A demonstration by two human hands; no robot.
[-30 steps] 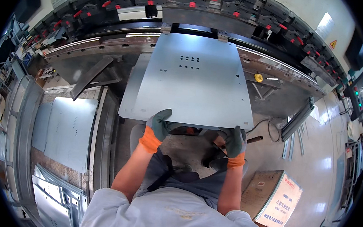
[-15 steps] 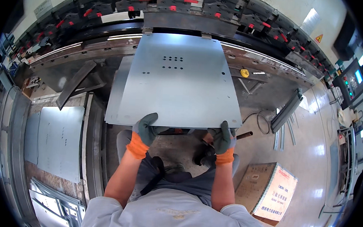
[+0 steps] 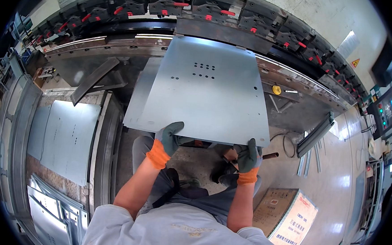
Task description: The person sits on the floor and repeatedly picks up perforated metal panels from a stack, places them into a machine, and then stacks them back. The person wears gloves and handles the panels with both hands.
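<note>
Both gloved hands clamped on the near edge of the metal sheet (image 3: pixel 204 94): left hand (image 3: pixel 169 136) pinching near the left corner, thumb on top, fingers wrapped underneath; right hand (image 3: pixel 248 155) doing the same at the right corner. Far edge of the sheet, well away from the fingers, tucked into the press brake (image 3: pixel 220 20) under the row of red-handled clamps (image 3: pixel 211 13). Just left of the left fingers, a stack of flat sheets (image 3: pixel 65 139) on a low table. Below the right fingers, a cardboard box (image 3: pixel 289 216) on the floor.

Looks risky if the sheet swings up fast on the bend, could yank those fingertips or slap upward. Also easy to go in crooked with uneven push from either side, giving a skewed bend line. Sharp edges right against the gloves too.
</note>
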